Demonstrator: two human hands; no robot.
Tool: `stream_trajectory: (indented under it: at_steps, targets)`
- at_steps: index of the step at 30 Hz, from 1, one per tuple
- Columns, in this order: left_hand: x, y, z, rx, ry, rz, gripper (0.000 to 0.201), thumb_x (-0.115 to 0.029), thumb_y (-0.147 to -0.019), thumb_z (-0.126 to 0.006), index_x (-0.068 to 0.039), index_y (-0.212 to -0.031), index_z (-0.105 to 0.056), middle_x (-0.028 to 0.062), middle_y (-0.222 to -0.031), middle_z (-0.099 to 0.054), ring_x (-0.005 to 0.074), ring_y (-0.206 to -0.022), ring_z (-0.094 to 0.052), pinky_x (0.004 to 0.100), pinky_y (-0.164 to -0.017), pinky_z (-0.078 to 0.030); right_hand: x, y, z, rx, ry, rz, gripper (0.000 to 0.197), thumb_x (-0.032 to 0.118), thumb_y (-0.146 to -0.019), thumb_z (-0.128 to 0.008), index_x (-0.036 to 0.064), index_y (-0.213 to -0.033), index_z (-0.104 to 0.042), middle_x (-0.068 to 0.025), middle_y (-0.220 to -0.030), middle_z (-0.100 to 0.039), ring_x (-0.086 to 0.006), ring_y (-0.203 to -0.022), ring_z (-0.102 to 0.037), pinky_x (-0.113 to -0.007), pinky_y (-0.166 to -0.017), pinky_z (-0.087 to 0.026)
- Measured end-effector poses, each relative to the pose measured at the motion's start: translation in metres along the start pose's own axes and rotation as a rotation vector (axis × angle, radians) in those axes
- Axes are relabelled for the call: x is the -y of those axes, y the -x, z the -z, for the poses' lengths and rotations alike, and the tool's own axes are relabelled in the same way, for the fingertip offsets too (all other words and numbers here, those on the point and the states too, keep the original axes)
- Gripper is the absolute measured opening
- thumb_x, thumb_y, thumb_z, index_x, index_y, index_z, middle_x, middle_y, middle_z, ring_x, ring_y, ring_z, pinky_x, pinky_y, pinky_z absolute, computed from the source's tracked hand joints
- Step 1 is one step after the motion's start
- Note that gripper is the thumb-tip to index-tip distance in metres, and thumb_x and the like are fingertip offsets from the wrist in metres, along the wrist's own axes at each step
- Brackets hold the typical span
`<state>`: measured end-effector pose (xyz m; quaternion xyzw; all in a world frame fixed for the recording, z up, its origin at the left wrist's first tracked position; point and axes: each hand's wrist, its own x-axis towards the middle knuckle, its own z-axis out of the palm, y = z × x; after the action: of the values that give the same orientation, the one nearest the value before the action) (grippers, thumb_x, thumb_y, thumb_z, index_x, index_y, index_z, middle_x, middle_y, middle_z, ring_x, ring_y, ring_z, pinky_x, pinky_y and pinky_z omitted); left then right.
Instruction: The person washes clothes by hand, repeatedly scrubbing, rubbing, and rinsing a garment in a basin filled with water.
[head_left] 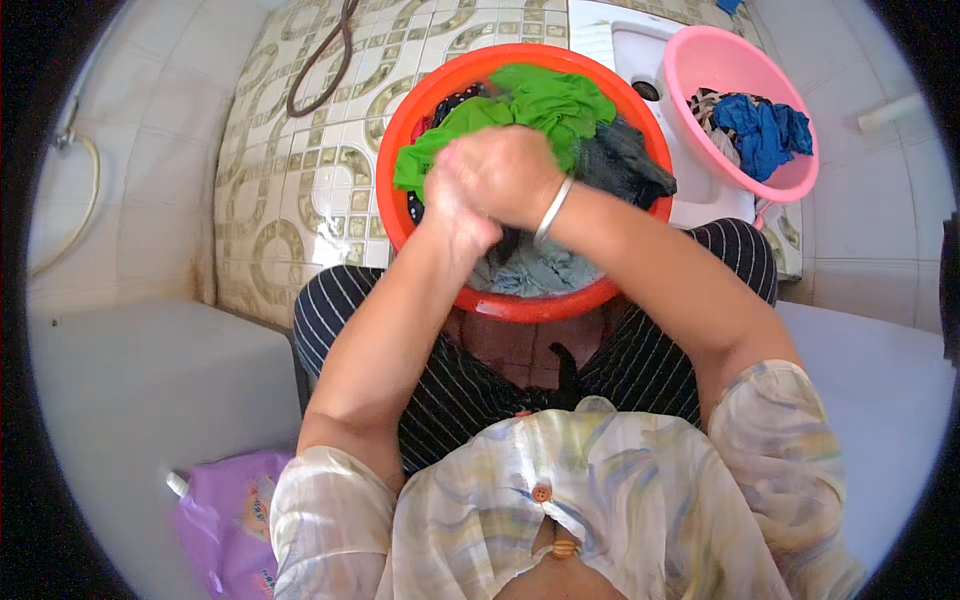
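Observation:
My left hand [458,205] and my right hand [512,178] are pressed together, closed and blurred, over a red basin [540,308] of wet clothes. What they grip, if anything, is hidden between them. A bright green garment [550,105] lies just beyond and beneath them, spreading to the left. To their right is a dark grey garment [625,165], and grey-blue cloth [535,270] sits low in the basin on my side. A white bangle [553,210] circles my right wrist.
A pink basin [740,180] holding blue and patterned clothes stands at the far right on a white squat toilet [598,30]. A brown hose [345,65] lies on the patterned tiles. At the lower left, a purple pouch [225,510] rests beside me on a grey surface [160,380].

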<state>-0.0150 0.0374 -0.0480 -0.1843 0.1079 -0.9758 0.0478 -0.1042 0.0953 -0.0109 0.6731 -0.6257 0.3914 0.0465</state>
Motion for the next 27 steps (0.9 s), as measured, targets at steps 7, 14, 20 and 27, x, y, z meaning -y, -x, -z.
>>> stream_trajectory:
  at_steps: [7,14,20,27]
  targets:
    - [0.013,-0.024,-0.071,-0.702,-0.747,-0.281,0.042,-0.026,-0.081,-0.054,-0.002,-0.114,-0.045,0.0114,-0.11,-0.053,0.0237,-0.098,-0.052,0.0383,-0.088,-0.038,-0.078,-0.015,0.045,-0.172,-0.346,-0.77,0.039,0.037,-0.085,-0.041,0.0015,-0.079,-0.058,-0.0153,-0.079,-0.06,-0.0317,-0.067,-0.058,-0.042,-0.067,-0.045]
    - [0.0,0.001,-0.042,-0.76,-1.481,-0.013,0.037,0.0,-0.064,-0.068,-0.004,-0.1,-0.058,0.0034,-0.095,-0.06,0.0153,-0.087,-0.056,0.0301,-0.082,-0.041,-0.091,-0.017,0.075,-0.487,-1.393,-1.121,0.046,0.037,-0.083,-0.052,-0.0032,-0.104,-0.046,-0.0127,-0.088,-0.057,-0.0233,-0.074,-0.058,-0.041,-0.07,-0.048]
    - [-0.011,-0.001,-0.067,-0.768,-1.081,-0.417,0.028,-0.014,-0.079,-0.056,-0.004,-0.106,-0.051,0.008,-0.099,-0.058,0.0204,-0.088,-0.057,0.0347,-0.08,-0.045,-0.081,0.002,0.075,0.4,-0.855,-0.547,0.033,0.02,-0.073,-0.064,0.0013,-0.098,-0.054,-0.0091,-0.084,-0.058,-0.0171,-0.077,-0.055,-0.029,-0.072,-0.045]
    - [0.007,-0.018,-0.031,-0.947,-0.868,-0.309,0.044,-0.039,-0.084,-0.047,-0.004,-0.109,-0.051,0.0118,-0.108,-0.055,0.0222,-0.097,-0.054,0.0388,-0.087,-0.041,-0.07,-0.01,0.054,0.14,-1.115,-0.675,0.015,0.012,-0.07,-0.063,0.0044,-0.08,-0.056,-0.0033,-0.081,-0.058,-0.0125,-0.077,-0.054,-0.025,-0.069,-0.042]
